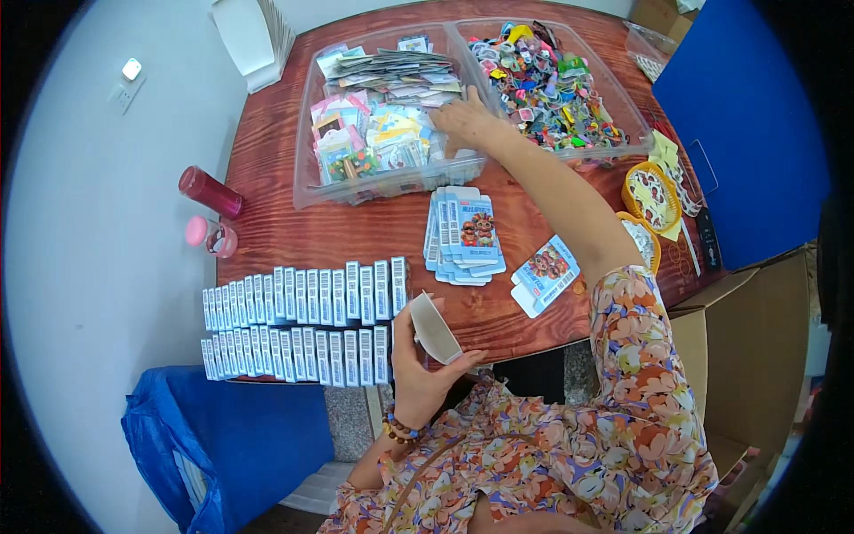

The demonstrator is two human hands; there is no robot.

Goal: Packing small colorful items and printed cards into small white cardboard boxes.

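Note:
My left hand [425,378] grips a small white cardboard box [434,329], tilted near the table's front edge, thumb on one side and fingers on the other. My right hand [464,123] reaches over the right part of a clear plastic bin [307,182] with its fingers spread. Beside it in that bin lie piles of flat card packets [391,133], and farther back a stack of thin packets [400,71]. What its fingertips touch is partly hidden. Between the bin and my body lies a stack of flat blue-and-white cartons [463,236], with more flat cartons [545,274] apart to the right.
Two rows of upright filled-out boxes [334,298] stand at the left front. A second clear bin [636,147] holds colorful small trinkets. Yellow baskets [652,196] sit at right, a red bottle [211,192] and pink-lidded jar [218,238] at left. A blue panel [747,125] borders the right.

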